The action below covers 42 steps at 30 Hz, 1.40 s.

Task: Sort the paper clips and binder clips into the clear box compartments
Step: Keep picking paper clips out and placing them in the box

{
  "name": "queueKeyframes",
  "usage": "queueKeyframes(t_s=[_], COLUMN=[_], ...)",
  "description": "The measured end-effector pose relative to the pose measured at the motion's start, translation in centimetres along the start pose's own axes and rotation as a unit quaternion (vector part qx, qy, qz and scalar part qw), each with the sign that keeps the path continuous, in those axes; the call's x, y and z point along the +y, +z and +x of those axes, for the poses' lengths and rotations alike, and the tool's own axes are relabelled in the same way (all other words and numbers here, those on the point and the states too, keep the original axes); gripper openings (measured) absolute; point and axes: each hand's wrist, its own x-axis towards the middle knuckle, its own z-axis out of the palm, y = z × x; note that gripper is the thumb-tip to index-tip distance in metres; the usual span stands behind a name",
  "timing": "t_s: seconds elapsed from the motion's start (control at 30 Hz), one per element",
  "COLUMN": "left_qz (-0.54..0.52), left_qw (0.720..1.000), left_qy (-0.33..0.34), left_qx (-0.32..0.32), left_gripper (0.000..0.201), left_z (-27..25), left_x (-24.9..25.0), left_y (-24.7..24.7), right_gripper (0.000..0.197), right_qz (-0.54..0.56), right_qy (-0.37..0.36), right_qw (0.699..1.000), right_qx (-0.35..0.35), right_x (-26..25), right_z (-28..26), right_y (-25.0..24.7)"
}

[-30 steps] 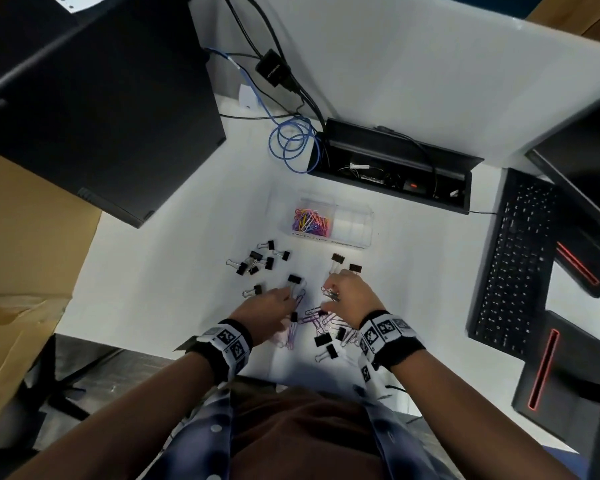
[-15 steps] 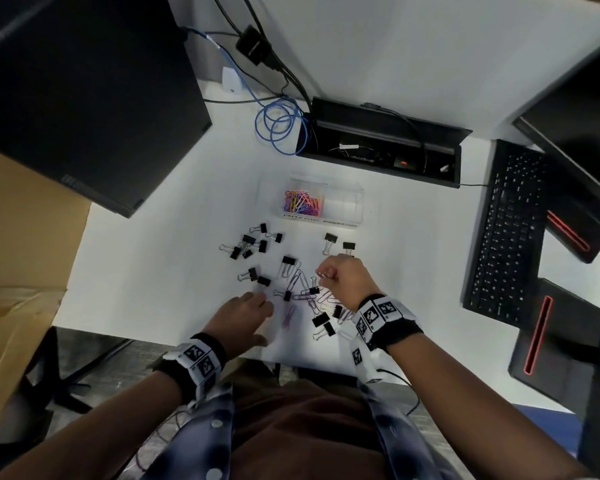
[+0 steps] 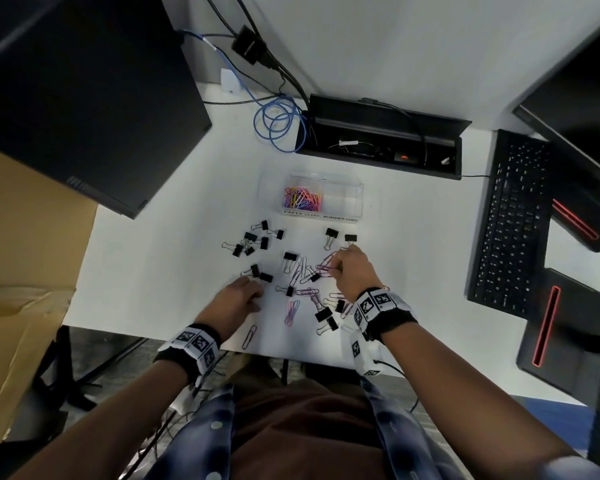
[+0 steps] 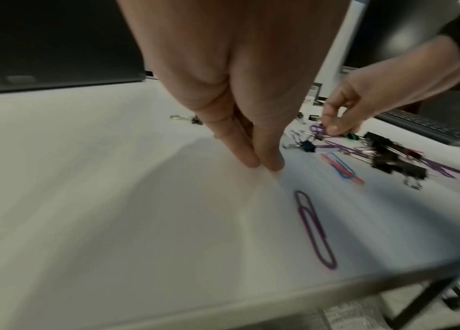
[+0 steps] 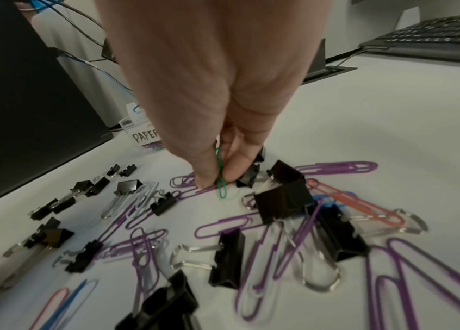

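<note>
Clear box [image 3: 354, 188]: 2 compartments | right hand [image 3: 352, 271] pinches green paper clip [image 5: 221, 180] | left hand [image 3: 236, 299] relaxed

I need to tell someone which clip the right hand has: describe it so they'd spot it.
On the white desk, before the clear box, lies a heap of purple paper clips and black binder clips. The right hand pinches a small green clip there, upright, the only green one.

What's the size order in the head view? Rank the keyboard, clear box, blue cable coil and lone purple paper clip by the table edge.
1. keyboard
2. clear box
3. blue cable coil, not far behind the box
4. lone purple paper clip
</note>
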Motion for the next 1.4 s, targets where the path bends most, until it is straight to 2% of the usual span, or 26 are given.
queueKeyframes(t_s=[0.07,0.1,0.13,0.2,0.27,0.33,0.4,0.5,0.63,0.73,0.8,0.83,0.93,1.0,1.07,1.13,1.17,1.2,1.23,1.27,1.33,1.4], left_qz=[-0.002,0.016,0.043,0.104,0.138,0.12,0.089,0.049,-0.008,-0.077,-0.127,-0.145,-0.196,-0.155,-0.073,-0.018,0.001,0.019,0.036,0.057,0.103,0.093], left_qw=[0.999,0.999,0.999,0.99,0.978,0.982,0.988,0.991,0.994,0.993,0.988,0.985,0.975,0.985,0.992,0.988,0.986,0.984,0.983,0.982,0.978,0.981], left_qy=[0.002,0.005,0.007,-0.011,-0.027,-0.037,-0.055,-0.094,-0.082,-0.076,-0.083,-0.088,-0.095,-0.061,-0.025,-0.007,0.0,0.004,0.008,0.02,0.059,0.056], left_qx=[0.044,0.039,0.009,-0.092,-0.152,-0.143,-0.116,-0.084,-0.066,-0.039,-0.017,-0.012,-0.027,-0.053,-0.103,-0.153,-0.169,-0.178,-0.182,-0.18,-0.171,-0.161], left_gripper=[0.015,0.022,0.03,0.04,0.036,0.025,0.023,0.022,0.005,0.004,0.003,0.007,0.03,0.025,0.016,0.017,0.018,0.021,0.026,0.034,0.051,0.062], left_z=[-0.1,-0.3,-0.7,-1.5,-2.1,-2.2,-1.7,-0.8,0.4,1.3,1.9,2.1,3.0,4.0,5.0,5.8,6.0,6.2,6.3,6.3,6.3,6.1], left_x=[-0.2,-0.4,-0.6,-0.7,-0.7,-0.5,-0.2,0.1,0.2,0.6,0.8,0.9,1.3,2.1,3.7,5.7,6.4,7.0,7.5,7.6,7.1,5.9], left_y=[-1.1,-1.5,-1.8,-1.7,-1.0,-0.3,0.0,0.1,-0.1,-1.1,-1.5,-1.7,-2.2,-2.4,-2.1,-1.4,-0.9,-0.5,-0.3,0.0,0.6,1.2], right_gripper=[0.006,0.006,0.006,0.007,0.012,0.021,0.028,0.033,0.035,0.034,0.035,0.033,0.023,0.02,0.022,0.024,0.025,0.025,0.025,0.022,0.017,0.027], right_qz=[0.025,0.041,0.06,0.118,0.162,0.184,0.181,0.168,0.226,0.357,0.425,0.467,0.626,0.645,0.616,0.559,0.513,0.444,0.357,0.274,0.173,0.087], right_qy=[-0.003,-0.008,-0.013,-0.016,-0.014,-0.012,-0.004,0.021,0.076,0.162,0.187,0.2,0.253,0.268,0.274,0.264,0.249,0.22,0.179,0.136,0.067,0.018], right_qw=[1.0,0.999,0.998,0.993,0.986,0.983,0.983,0.985,0.967,0.918,0.885,0.861,0.737,0.714,0.737,0.785,0.82,0.867,0.916,0.951,0.982,0.993], right_qx=[0.01,0.014,0.014,0.012,0.017,0.021,0.012,-0.041,-0.085,-0.058,-0.034,-0.024,-0.025,-0.042,-0.047,-0.05,-0.053,-0.05,-0.043,-0.033,-0.039,-0.083], right_x=[0.0,0.0,0.0,-0.1,-0.2,-0.5,-0.9,-1.4,-2.3,-3.0,-3.3,-3.4,-3.8,-4.2,-4.0,-4.1,-3.9,-3.7,-3.5,-3.0,-1.9,-0.7], right_z=[0.1,0.1,0.1,-0.1,-0.2,-0.3,-0.1,0.3,0.9,1.2,1.2,1.2,0.6,0.3,0.3,0.4,0.6,0.5,0.4,0.0,-0.7,-1.2], right_y=[-0.2,-0.2,-0.3,-0.3,-0.1,-0.1,-0.2,-0.3,-0.3,-0.5,-0.7,-0.7,-1.2,-1.6,-1.7,-1.5,-1.4,-1.3,-1.3,-1.3,-1.5,-1.4])
